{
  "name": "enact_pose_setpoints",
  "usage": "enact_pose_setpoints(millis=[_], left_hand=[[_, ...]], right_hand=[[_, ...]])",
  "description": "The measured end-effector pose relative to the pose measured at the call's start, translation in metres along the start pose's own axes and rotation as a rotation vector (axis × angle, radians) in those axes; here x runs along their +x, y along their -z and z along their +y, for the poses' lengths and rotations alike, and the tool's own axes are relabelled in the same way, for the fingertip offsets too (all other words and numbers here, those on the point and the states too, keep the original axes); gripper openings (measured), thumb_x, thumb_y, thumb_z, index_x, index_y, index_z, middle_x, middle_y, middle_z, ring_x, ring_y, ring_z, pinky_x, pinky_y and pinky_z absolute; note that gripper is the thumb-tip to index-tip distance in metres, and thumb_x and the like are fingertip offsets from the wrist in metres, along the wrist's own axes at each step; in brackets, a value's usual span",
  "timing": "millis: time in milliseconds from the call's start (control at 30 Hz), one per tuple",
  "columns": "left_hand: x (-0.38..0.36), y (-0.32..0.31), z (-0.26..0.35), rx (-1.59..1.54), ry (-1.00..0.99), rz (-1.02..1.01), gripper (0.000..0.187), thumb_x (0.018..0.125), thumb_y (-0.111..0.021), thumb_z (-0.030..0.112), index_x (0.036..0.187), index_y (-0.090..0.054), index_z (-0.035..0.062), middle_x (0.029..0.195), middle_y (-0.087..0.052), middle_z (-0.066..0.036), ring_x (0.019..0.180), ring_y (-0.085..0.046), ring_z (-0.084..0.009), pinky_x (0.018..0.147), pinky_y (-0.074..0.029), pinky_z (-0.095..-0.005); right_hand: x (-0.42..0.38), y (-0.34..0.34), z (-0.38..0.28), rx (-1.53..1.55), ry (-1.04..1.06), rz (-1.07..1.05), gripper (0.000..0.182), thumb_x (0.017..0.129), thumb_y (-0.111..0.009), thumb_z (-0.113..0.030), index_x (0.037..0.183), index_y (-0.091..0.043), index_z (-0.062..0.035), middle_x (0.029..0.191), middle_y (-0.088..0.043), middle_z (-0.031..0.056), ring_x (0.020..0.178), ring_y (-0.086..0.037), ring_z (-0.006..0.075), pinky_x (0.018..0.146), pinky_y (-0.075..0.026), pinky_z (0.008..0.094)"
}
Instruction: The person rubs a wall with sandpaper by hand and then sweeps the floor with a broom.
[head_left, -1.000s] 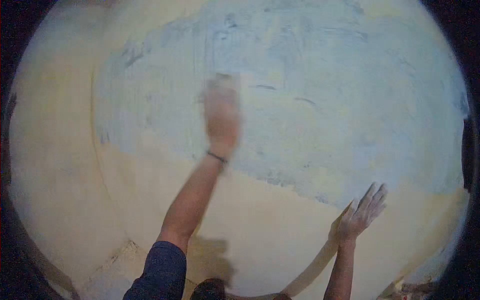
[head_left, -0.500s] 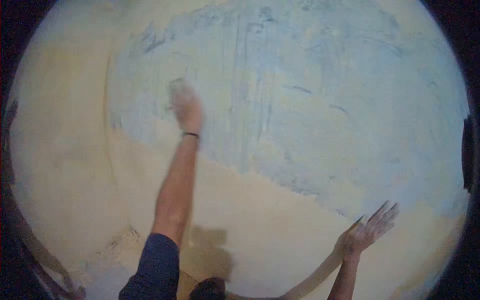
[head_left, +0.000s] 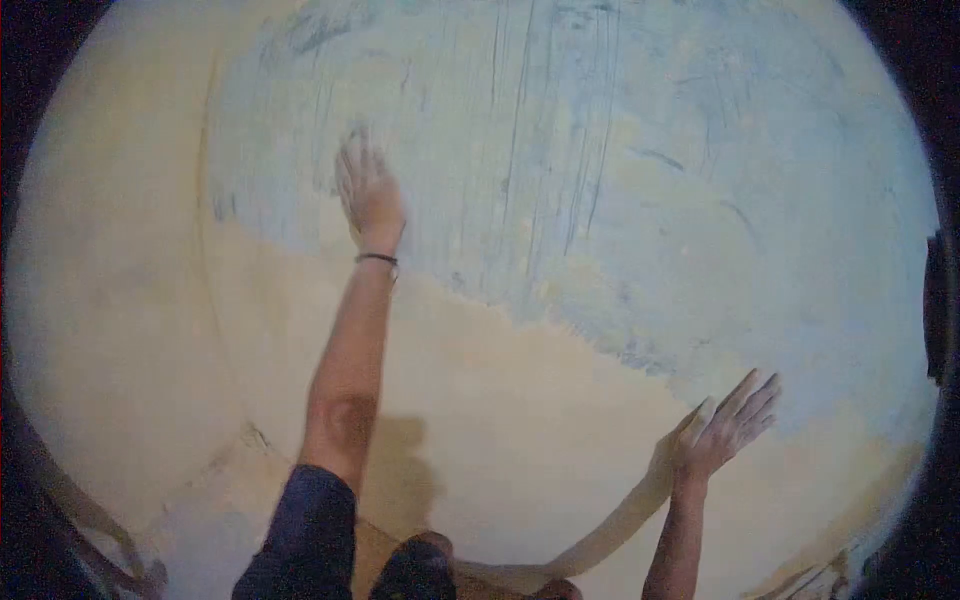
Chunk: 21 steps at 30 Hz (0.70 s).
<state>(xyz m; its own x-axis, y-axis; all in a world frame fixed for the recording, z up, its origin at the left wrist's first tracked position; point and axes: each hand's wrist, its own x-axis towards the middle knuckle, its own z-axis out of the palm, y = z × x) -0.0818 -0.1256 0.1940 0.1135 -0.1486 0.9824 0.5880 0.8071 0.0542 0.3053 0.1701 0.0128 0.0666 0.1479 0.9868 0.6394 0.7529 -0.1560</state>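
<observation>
Over a broad pale blue, streaky patch (head_left: 480, 180) my left hand (head_left: 370, 195) lies flat, fingers stretched out and slightly blurred, with nothing seen in them. A thin dark band (head_left: 377, 259) circles that wrist. Lower on the right, my right hand (head_left: 728, 425) rests palm down near the blue patch's lower edge. Its fingers are spread and look whitish, and it holds nothing. Both hands appear to touch the surface, though the exact contact under the palms is hidden.
Cream-yellow surface (head_left: 520, 420) borders the blue patch below and to the left. A shadow (head_left: 615, 520) of the right arm falls across it. A rough, pale spot (head_left: 210, 530) lies at the lower left. Dark knees or clothing (head_left: 415, 570) show at the bottom edge.
My left hand sits slightly higher in view and is less blurred. My right hand has shifted up and left in view. The surface markings have shifted too, as the camera moved.
</observation>
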Motion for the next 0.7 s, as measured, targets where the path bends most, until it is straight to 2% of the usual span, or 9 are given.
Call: enact_pose_setpoints(millis=[33,133,167,233,400,467,567,633,700], left_hand=[[-0.012,-0.018,-0.022,0.164,0.213,-0.025,0.053,0.095,-0.052,0.014,0.146,-0.044,-0.0011,0.158,-0.035,-0.023,0.149,-0.026,-0.045,0.122,-0.021,-0.0587],[-0.025,0.051,0.104,0.13,-0.145,-0.098,0.052,0.096,-0.051,0.017,0.146,-0.046,0.0014,0.157,-0.038,-0.023,0.147,-0.029,-0.0465,0.121,-0.022,-0.0607],[-0.038,0.07,0.147,-0.364,-0.213,-0.014,0.054,0.097,-0.051,0.018,0.148,-0.045,0.0018,0.155,-0.041,-0.021,0.146,-0.034,-0.0427,0.121,-0.023,-0.0584],[-0.041,0.107,0.167,-0.679,-0.374,-0.135,0.056,0.098,-0.049,0.02,0.152,-0.042,0.0065,0.156,-0.041,-0.019,0.146,-0.036,-0.0382,0.121,-0.024,-0.0557],[-0.016,0.026,0.052,-0.231,-0.159,-0.045,0.054,0.102,-0.047,0.021,0.155,-0.039,0.0165,0.158,-0.039,-0.018,0.147,-0.033,-0.0372,0.121,-0.025,-0.0547],[-0.023,-0.031,0.021,-0.183,0.206,0.012,0.054,0.102,-0.044,0.016,0.155,-0.037,0.0091,0.156,-0.039,-0.019,0.146,-0.034,-0.0388,0.122,-0.024,-0.0546],[-0.029,-0.036,0.035,-0.034,0.17,0.007,0.054,0.099,-0.05,0.014,0.15,-0.042,0.0,0.157,-0.039,-0.022,0.15,-0.028,-0.0368,0.125,-0.016,-0.0537],[-0.048,-0.006,0.104,-0.185,-0.113,-0.112,0.054,0.097,-0.053,0.016,0.148,-0.045,0.0007,0.157,-0.038,-0.022,0.149,-0.028,-0.04,0.124,-0.018,-0.0554],[-0.073,0.036,0.172,-0.643,-0.358,-0.109,0.053,0.096,-0.055,0.02,0.146,-0.049,0.0047,0.157,-0.04,-0.02,0.148,-0.031,-0.04,0.123,-0.02,-0.0571]], right_hand=[[-0.007,-0.015,-0.019,-0.032,-0.021,0.048,0.071,0.102,-0.034,-0.046,0.161,-0.021,-0.0084,0.168,-0.01,0.021,0.155,-0.008,0.0429,0.121,-0.004,0.0624],[-0.002,-0.008,-0.066,-0.034,-0.049,0.087,0.073,0.102,-0.035,-0.046,0.162,-0.019,-0.0088,0.168,-0.009,0.0219,0.155,-0.007,0.0435,0.121,-0.003,0.0639],[0.001,-0.003,-0.078,-0.052,-0.052,0.06,0.073,0.102,-0.037,-0.045,0.162,-0.019,-0.0089,0.168,-0.009,0.0229,0.155,-0.007,0.044,0.12,-0.003,0.0643],[-0.006,-0.003,-0.089,-0.063,-0.055,0.048,0.073,0.101,-0.039,-0.044,0.162,-0.02,-0.0088,0.168,-0.009,0.0226,0.155,-0.008,0.0439,0.12,-0.004,0.0644],[-0.007,-0.002,-0.07,-0.006,-0.036,-0.031,0.072,0.1,-0.041,-0.043,0.161,-0.024,-0.0084,0.168,-0.009,0.0214,0.155,-0.008,0.0431,0.12,-0.005,0.0651],[-0.017,-0.034,-0.039,-0.002,0.013,-0.076,0.071,0.099,-0.043,-0.04,0.16,-0.026,-0.0081,0.169,-0.01,0.0205,0.155,-0.007,0.0427,0.12,-0.004,0.0663],[-0.019,-0.045,-0.049,0.028,-0.03,-0.03,0.068,0.104,-0.034,-0.045,0.162,-0.021,-0.01,0.169,-0.01,0.0188,0.156,-0.007,0.0407,0.12,-0.001,0.065],[-0.015,-0.05,-0.064,0.031,-0.043,-0.007,0.069,0.104,-0.035,-0.045,0.162,-0.021,-0.0097,0.169,-0.008,0.0198,0.156,-0.005,0.0408,0.12,0.0,0.0653],[-0.019,-0.053,-0.074,0.047,-0.06,0.034,0.069,0.104,-0.036,-0.044,0.162,-0.02,-0.0094,0.169,-0.006,0.0209,0.156,-0.003,0.041,0.119,0.0,0.0656]])
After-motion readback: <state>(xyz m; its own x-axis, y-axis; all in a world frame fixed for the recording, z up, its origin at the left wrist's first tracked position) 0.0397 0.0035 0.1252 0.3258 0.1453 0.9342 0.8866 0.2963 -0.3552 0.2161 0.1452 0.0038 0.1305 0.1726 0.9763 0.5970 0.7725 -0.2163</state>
